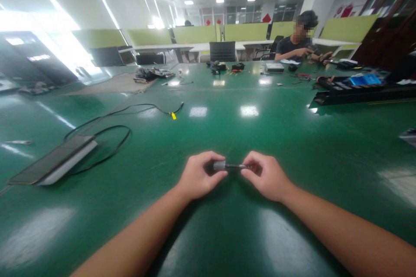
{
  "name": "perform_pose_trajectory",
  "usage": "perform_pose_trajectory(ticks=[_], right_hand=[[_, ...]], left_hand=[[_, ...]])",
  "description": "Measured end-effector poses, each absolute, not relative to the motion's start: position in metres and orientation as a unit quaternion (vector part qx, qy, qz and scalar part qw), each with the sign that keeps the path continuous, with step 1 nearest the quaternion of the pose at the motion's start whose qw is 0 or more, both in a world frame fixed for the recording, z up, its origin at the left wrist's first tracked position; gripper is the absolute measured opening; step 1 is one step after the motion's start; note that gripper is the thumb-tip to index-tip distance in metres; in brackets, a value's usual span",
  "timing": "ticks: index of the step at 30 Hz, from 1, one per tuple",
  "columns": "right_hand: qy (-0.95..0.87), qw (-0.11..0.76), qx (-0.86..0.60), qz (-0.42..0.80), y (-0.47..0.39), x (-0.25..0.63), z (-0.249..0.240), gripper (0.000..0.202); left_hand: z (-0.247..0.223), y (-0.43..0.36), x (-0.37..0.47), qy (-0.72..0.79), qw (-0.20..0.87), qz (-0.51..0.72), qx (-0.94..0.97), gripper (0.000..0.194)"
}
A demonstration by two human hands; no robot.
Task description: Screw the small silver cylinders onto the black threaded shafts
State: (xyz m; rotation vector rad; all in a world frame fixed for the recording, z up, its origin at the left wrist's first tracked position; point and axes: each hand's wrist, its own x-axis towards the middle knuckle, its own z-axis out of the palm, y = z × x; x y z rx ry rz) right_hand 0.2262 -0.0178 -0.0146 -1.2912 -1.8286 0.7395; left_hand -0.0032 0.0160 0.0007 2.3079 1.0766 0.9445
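From afar I see the left hand (197,176) gripping a grey cylinder (219,165) and, right of that cylinder, the right hand (269,176) pinching a thin dark rod (234,166).

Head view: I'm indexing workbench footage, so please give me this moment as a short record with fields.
Left hand: left hand pinching a grey cylinder between thumb and fingers
Right hand: right hand gripping the far end of a thin dark rod
Between hands: rod spans from cylinder to right fingers; whether they are joined, cannot tell
Surface: glossy green table
Left side: flat dark-topped device, tilted; yellow tag on a black cable
Far side: another person
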Motion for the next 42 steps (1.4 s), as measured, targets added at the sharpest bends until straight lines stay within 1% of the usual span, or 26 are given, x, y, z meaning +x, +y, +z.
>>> perform_pose_trajectory(ticks=[33, 42], right_hand=[[-0.713, 0.381, -0.51, 0.292, -0.0165, 0.2266, -0.0156, 0.001], [-0.707, 0.387, -0.513, 0.297, -0.0161, 0.2258, -0.0169, 0.004]], left_hand=[[0.0011, 0.0157, -0.0031, 0.393, 0.213, 0.345, 0.825, 0.023], [0.0001, 0.0163, -0.0037, 0.398, 0.213, 0.346, 0.823, 0.024]])
